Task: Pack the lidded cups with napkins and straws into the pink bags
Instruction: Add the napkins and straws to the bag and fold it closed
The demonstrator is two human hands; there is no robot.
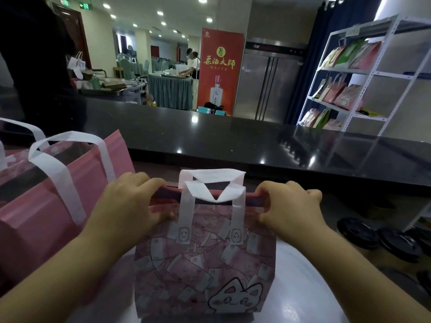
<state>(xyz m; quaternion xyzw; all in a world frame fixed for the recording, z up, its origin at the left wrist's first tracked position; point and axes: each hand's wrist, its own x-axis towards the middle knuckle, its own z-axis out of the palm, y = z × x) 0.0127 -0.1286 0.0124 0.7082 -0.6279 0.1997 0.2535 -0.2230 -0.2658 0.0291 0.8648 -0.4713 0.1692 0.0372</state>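
Pink bag (205,264) printed with a cartoon cat stands upright on a pale tabletop (303,287), directly in front of the person wearing the head camera, held at its top edge by both bare hands. The left hand (130,201) grips the left end of the rim, fingers curled over the far side and thumb pressed to the near face; the right hand (289,206) holds the right end the same way, fingers hooked over the rim and thumb on the front panel. Between the two hands, the bag's white handles (212,190) rise from the opening, the near one creased into a V at its middle. What lies inside the bag cannot be seen. To the left, just beside the left forearm, stands a larger pink bag (46,217) with its mouth open and long white strap loops (60,173) arching over it. At the right edge, well apart from the held bag, black round lids (377,236) sit in a cluster in shadow; whether cups stand under them cannot be told. A dark glossy counter (233,141) runs across the frame behind the bags. Beyond it, a white metal rack (363,73) on the right carries more printed bags, a steel refrigerator (270,85) stands beside a red banner (219,71), and a person in white (192,64) bends over a draped table in the far dining room
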